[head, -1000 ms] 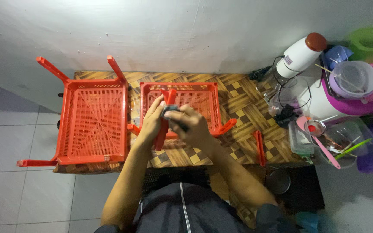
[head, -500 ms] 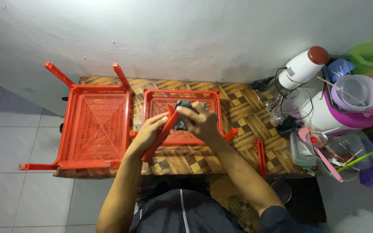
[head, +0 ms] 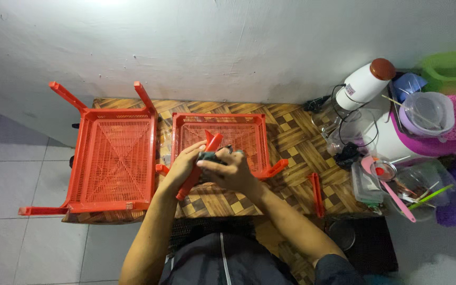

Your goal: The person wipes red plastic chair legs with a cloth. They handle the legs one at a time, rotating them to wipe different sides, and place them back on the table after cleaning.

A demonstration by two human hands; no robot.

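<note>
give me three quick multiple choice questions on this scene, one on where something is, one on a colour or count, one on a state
1. Where is the loose red leg lying?
A. inside the left tray
B. on the patterned table, right of the hands
C. on the tiled floor

2. How many red mesh trays are on the table?
A. one
B. two
C. four

3. What is the left hand doing?
A. gripping a red leg piece
B. resting flat on the table
C. lifting the white jug

Answers: 1 B, it lies bare on the wood-pattern table. 2 B, a large tray and a smaller tray. 3 A, fingers wrap the red leg piece while the right hand presses a dark object on it.
</note>
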